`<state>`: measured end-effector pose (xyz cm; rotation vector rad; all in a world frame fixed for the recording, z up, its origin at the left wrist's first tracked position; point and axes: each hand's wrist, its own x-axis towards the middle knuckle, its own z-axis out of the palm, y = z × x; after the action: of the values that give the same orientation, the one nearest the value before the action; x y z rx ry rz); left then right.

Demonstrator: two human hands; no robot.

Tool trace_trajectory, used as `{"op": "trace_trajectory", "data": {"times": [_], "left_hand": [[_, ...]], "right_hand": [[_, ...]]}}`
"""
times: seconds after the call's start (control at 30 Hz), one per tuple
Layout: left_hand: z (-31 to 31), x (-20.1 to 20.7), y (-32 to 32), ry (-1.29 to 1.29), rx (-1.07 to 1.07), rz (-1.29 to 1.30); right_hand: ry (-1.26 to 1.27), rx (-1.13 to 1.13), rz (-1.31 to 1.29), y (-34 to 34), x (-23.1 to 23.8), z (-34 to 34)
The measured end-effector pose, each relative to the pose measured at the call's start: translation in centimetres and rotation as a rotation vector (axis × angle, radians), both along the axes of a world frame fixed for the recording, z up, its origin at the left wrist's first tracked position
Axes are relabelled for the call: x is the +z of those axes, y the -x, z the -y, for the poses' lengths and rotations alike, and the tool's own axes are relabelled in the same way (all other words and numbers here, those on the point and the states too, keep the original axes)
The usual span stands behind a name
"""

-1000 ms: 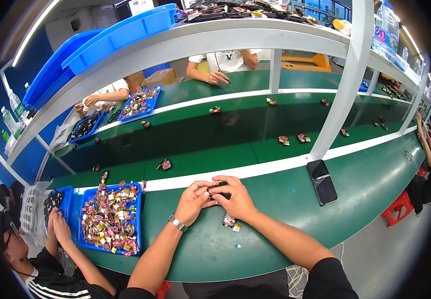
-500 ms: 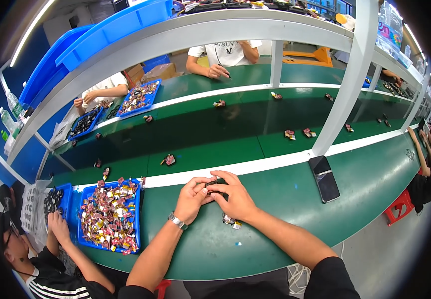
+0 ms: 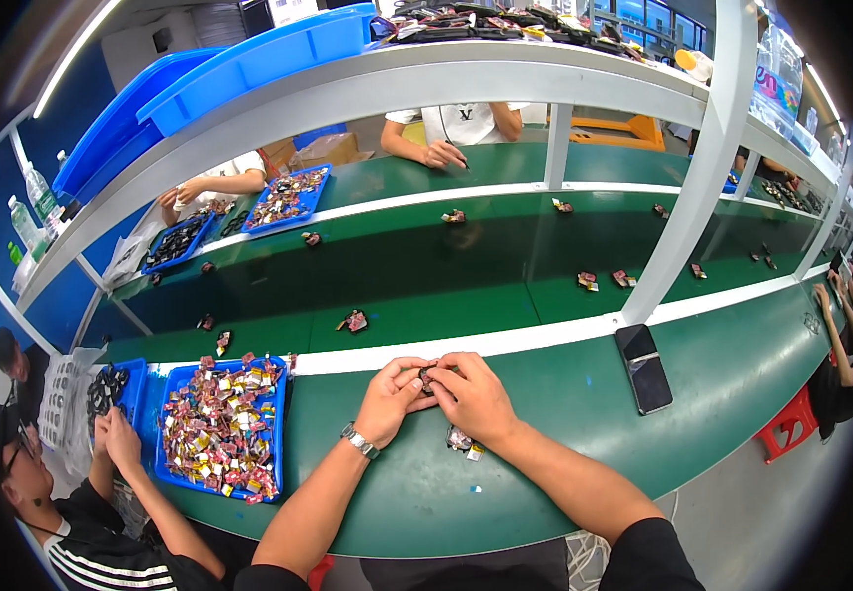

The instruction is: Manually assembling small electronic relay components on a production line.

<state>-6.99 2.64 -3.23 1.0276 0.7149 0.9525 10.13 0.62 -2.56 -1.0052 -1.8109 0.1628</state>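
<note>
Both my hands meet over the green bench, holding one small dark part between their fingertips. My left hand, with a metal watch at its wrist, grips the part from the left, fingers curled. From the right, my right hand pinches it between thumb and fingers. My fingers cover much of the part, so its exact kind cannot be told. On the bench just below my right hand lies a small electronic assembly with a pale and yellow tag, partly hidden by that hand.
Left of me stands a blue tray heaped with small reddish circuit boards. A co-worker's hands are beside another tray of black parts. A folding phone lies right. Beyond a white rail, a green belt carries scattered assemblies; a grey post rises.
My right fingers have shifted on the dark part, which shows more clearly between both hands. The whole view has tilted slightly, and assemblies on the belt appear a little further right.
</note>
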Motion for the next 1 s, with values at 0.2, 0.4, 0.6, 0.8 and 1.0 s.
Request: {"op": "trace_trajectory", "data": {"times": [0.2, 0.4, 0.6, 0.8, 1.0], "left_hand": [[0.1, -0.2, 0.1, 0.003, 0.003, -0.013], [0.1, -0.2, -0.4, 0.009, 0.039, -0.034], [0.2, -1.3, -0.6, -0.108, 0.172, -0.176], [0.2, -0.9, -1.4, -0.263, 0.399, -0.198], [-0.2, -1.3, -0.8, -0.294, 0.430, -0.209]], "right_hand": [[-0.030, -0.065, 0.040, 0.5, -0.2, 0.1], [-0.040, -0.102, 0.044, 0.8, -0.5, -0.1], [0.287, 0.084, -0.153, 0.9, 0.3, -0.1], [0.567, 0.140, -0.562, -0.8, -0.9, -8.3], [0.544, -0.497, 0.068, -3.6, 0.3, -15.4]]}}
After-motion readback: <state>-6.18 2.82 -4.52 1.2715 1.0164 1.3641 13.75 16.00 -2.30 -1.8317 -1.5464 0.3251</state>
